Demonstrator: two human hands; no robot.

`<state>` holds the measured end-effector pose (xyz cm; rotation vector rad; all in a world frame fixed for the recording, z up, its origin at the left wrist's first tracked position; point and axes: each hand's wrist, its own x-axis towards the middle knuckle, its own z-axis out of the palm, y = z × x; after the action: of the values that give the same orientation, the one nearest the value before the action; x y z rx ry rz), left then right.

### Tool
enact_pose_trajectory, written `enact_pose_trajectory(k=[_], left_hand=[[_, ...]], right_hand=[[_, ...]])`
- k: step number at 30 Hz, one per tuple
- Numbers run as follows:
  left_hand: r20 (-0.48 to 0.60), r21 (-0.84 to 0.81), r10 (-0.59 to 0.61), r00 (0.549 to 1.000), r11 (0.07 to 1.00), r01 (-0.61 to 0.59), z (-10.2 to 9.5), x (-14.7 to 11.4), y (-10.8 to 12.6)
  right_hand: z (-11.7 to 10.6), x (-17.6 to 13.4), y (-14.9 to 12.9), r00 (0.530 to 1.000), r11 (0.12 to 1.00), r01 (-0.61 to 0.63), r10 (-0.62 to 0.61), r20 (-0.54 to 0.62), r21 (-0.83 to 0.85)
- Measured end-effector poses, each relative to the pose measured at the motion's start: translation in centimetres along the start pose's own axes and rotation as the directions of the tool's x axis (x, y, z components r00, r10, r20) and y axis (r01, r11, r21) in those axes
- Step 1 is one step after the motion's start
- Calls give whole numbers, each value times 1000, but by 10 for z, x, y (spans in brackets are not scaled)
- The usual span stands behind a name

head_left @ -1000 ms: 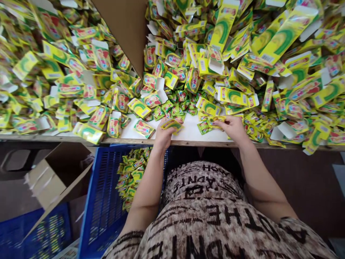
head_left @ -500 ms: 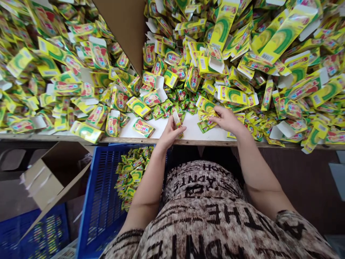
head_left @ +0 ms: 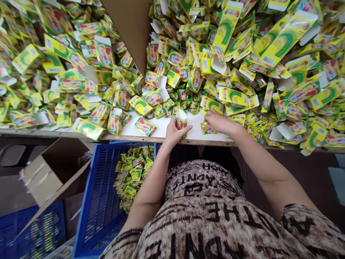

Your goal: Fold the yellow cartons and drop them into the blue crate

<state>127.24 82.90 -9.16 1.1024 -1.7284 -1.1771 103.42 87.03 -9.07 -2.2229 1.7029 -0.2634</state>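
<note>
My left hand [head_left: 173, 133] is closed around a small yellow-green carton [head_left: 181, 124], held upright at the table's front edge. A white flap stands open at the carton's top. To its right, my right hand [head_left: 217, 122] has its fingers bent down and closed on a small yellow-green packet [head_left: 207, 128] on the white tabletop [head_left: 194, 126]; the fingertips are partly hidden. Just behind that hand lies a yellow carton [head_left: 212, 104]. Loose green packets [head_left: 183, 95] are heaped behind the left hand. A closed carton [head_left: 145, 126] lies flat to the left.
Piles of cartons [head_left: 233, 95] cover the table to the back and both sides. A brown cardboard divider [head_left: 132, 32] juts in from behind. Below the wooden edge [head_left: 129, 138], a blue crate [head_left: 90, 201] holds filled-looking cartons [head_left: 132, 176]. An open cardboard box [head_left: 44, 176] stands further left.
My right hand has moved slightly left and lower, its fingers now bent over the packets. The carton in my left hand has turned, showing its printed face and open flap.
</note>
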Motion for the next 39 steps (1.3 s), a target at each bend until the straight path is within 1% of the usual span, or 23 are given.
enact_pose_trajectory(k=[2,4,5,6,7,8,10,11,12,13,15,18,21,24,27,29,31,32,33,35,37,38,39], left_hand=[[-31,83,-8,999,997,10,3,-1,5],[-71,176,-12,997,984,24,7,-3,10],[-87,215,-7,996,976,26,11,-4,12],[-97,246,4,995,969,20,15,-4,13],[-101,271,19,995,962,9,21,-5,15],[-96,295,33,995,956,-3,27,-5,17],[-72,350,51,996,936,-23,41,-7,20],[-61,382,52,997,924,-25,49,-8,22],[-53,412,48,997,911,-22,55,-10,24],[-51,439,41,998,898,-14,61,-12,25],[-60,483,26,998,876,7,69,-16,27],[-79,538,20,997,843,26,73,-19,28],[-115,537,15,993,842,49,72,-20,27],[-146,469,-25,989,878,92,70,-20,28],[-87,395,-31,996,916,63,66,-19,28],[-8,315,-39,999,948,39,60,-17,28],[100,145,-51,994,989,36,51,-14,28],[162,24,-53,985,998,50,46,-13,28],[222,-104,-55,973,991,79,42,-12,28],[315,-300,-69,946,939,168,37,-10,28],[344,-374,-98,934,898,232,36,-9,26],[339,-378,-107,935,894,239,36,-9,25],[324,-377,-107,940,897,232,38,-9,24]], right_hand=[[3,-22,-7,1000,998,-12,11,30,60],[3,-42,-15,1000,981,-18,17,5,194],[1,-50,-19,999,963,-10,23,-43,268],[-3,-56,-23,991,943,5,39,-125,334],[-8,-60,-28,967,922,21,80,-242,388],[-13,-61,-33,915,902,34,145,-376,430],[-22,-56,-44,747,870,50,293,-597,490],[-24,-51,-49,672,861,60,339,-659,504],[-23,-46,-52,629,860,73,353,-693,504],[-22,-41,-55,626,868,81,338,-703,490],[-16,-34,-57,676,895,60,288,-678,441],[-13,-31,-56,768,926,-63,284,-574,373],[-23,-30,-58,857,942,-157,280,-434,298],[-39,-27,-64,898,952,-187,266,-350,244],[-53,-24,-68,937,962,-211,249,-246,173],[-61,-25,-66,980,980,-149,164,-110,134],[-68,-25,-62,998,986,-50,54,-22,160],[-69,-25,-59,999,980,-19,26,-35,199],[-69,-25,-56,996,969,-2,25,-90,247],[-64,-22,-50,962,941,32,63,-266,338],[-52,-19,-46,908,932,94,65,-415,350],[-45,-18,-45,892,937,130,32,-452,323],[-38,-18,-44,889,944,163,-14,-457,288]])
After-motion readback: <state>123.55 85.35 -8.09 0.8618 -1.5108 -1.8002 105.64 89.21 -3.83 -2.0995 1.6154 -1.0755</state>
